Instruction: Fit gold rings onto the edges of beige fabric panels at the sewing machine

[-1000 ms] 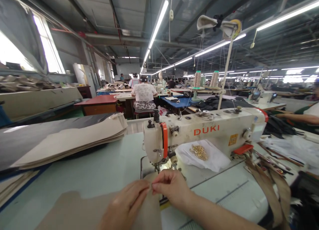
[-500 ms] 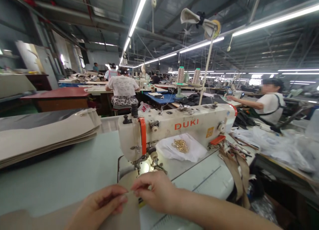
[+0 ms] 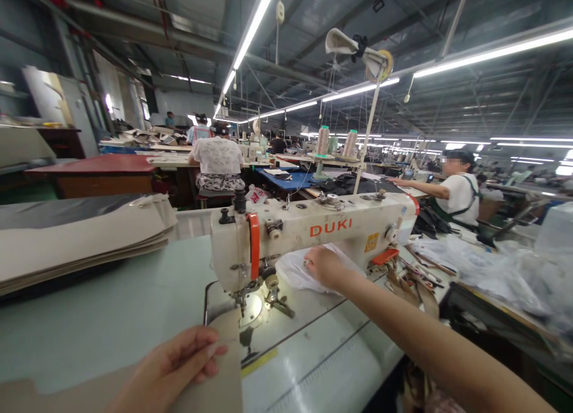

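Note:
My left hand [image 3: 179,362] is over a beige flat panel [image 3: 226,377], thumb and fingers pinched together; what they hold, if anything, is too small to make out. The panel's curved end lies in front of the needle of a white sewing machine [image 3: 295,231] marked DUKI. Under the machine's arm, my right hand [image 3: 324,267] reaches onto a white plastic bag [image 3: 290,273]. Its fingers are curled together, with a small shiny bit at their tips. The little gold metal pieces on the bag are covered by this hand.
Stacked beige panels [image 3: 80,240] lie on the table at left. Thread cones [image 3: 322,141] stand behind the machine. Strips and tools [image 3: 423,270] lie at its right end, beside clear plastic bags [image 3: 505,270]. One person [image 3: 461,192] works at right, another [image 3: 219,156] sits ahead, back turned.
My right hand has left the spot beside my left hand and moved forward and right, onto the gold pieces on the bag. My left hand stays pinched over the panel.

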